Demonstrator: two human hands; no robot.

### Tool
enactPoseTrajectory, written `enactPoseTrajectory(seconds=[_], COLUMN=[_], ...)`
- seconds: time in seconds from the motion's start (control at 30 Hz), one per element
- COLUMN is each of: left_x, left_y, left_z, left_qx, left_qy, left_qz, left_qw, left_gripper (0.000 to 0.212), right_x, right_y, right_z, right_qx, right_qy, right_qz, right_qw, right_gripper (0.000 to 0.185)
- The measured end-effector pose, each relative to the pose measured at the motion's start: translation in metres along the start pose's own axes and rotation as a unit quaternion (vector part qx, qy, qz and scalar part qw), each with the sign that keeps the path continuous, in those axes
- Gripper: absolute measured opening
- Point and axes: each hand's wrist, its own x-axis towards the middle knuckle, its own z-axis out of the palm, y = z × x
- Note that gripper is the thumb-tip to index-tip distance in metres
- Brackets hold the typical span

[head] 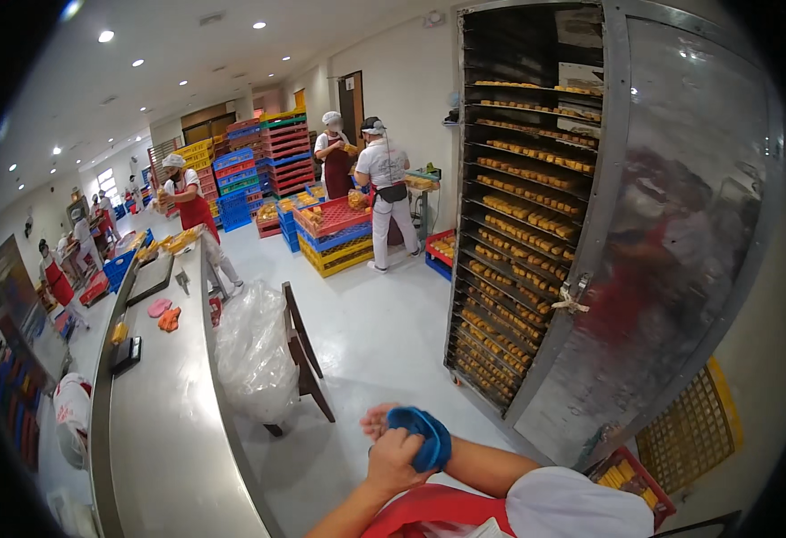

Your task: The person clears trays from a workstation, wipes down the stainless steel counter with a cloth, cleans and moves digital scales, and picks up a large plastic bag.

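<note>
A blue cloth item with lighter blue edging (437, 437), possibly a mitt, is wrapped around my right wrist. My left hand (396, 457) grips its near side. Just beyond it, the blurred fingers of my right hand (376, 418) stick out, extended and holding nothing visible. To the right of my hands stands a tall metal rack cabinet (534, 228) with its side toward me open, its many trays carrying rows of small yellow-brown baked pieces. A knotted cloth tie (571, 304) hangs at its door latch.
A steel table (164, 424) runs along the left, bearing a digital scale (126, 355), a tray and orange and pink cloths. Beside it, a large clear plastic bag (255, 350) rests at a dark wooden stand. Stacked crates (336, 252) and several co-workers are farther back; a red crate sits lower right.
</note>
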Motion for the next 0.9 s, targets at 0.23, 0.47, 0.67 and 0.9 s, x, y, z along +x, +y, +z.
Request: enactPoseTrajectory(seconds=[0.23,0.47,0.67,0.9], left_x=[-0.016,-0.044,-0.045,-0.064], left_y=[-0.097,-0.137,-0.101,-0.049], left_z=[0.003,-0.054,-0.018,-0.055], left_qx=[0.147,-0.529,-0.612,-0.686], left_qy=[0.068,0.177,0.05,0.244], left_qz=[-0.249,-0.502,-0.488,-0.429], left_qw=[0.955,0.661,0.62,0.535], left_gripper=[0.029,0.048,0.049,0.052], right_x=[-0.058,-0.086,-0.027,-0.02], right_y=[0.014,-0.025,-0.038,0.025], right_z=[0.111,0.194,0.161,0.265], right_qx=[-0.173,-0.437,-0.31,-0.06], right_qy=[0.164,-0.084,-0.033,-0.216], right_qz=[0.183,0.199,0.276,0.058], right_qw=[0.954,0.873,0.909,0.973], right_gripper=[0.043,0.073,0.086,0.069])
